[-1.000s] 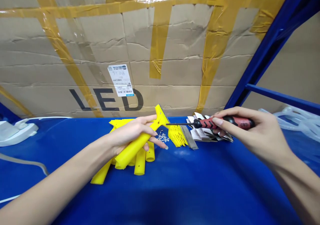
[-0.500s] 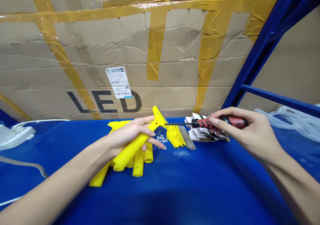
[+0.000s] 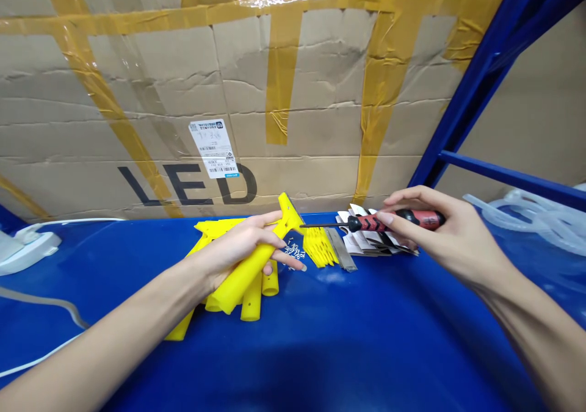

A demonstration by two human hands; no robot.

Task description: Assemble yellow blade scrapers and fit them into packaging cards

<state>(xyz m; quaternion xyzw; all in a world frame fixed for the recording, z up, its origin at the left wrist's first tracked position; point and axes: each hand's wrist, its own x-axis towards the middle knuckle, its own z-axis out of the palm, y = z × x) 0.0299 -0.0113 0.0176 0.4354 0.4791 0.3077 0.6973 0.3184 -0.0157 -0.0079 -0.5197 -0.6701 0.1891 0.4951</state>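
Head view: big cardboard box (image 3: 320, 76) fills the back, taped, marked LED. Blue bench (image 3: 357, 326) under everything; blue metal frame (image 3: 464, 94) slants up on the right.

My left forearm (image 3: 123, 339) runs in from lower left, angled up to the middle; my right forearm (image 3: 526, 314) comes in from lower right, slanting up and inward. Both held off the bench top. Right hand (image 3: 458, 247): wrist bent, knuckles up, thumb pressed along the near side, index curled over the top; fingers closed round a grip. Left hand (image 3: 242, 241): back of hand showing, fingers partly wrapped round a handle, one digit across its front, another poking out past it toward the right.

Clear tubing (image 3: 513, 216) sits far right. Loose yellow handles (image 3: 251, 302) pile under my left hand. The held yellow handle (image 3: 249, 271) tilts, forked end up, mid-bench. Red-black screwdriver (image 3: 366, 223) in my right hand, about level, tip at the fork's right arm; seated in anything, can't tell. Folded white cards (image 3: 366, 241) lie behind it; yellow stack (image 3: 319, 247) next, grey strips (image 3: 340, 252) just beside that. Smallest: loose screws (image 3: 293, 250), scattered left of the stack.
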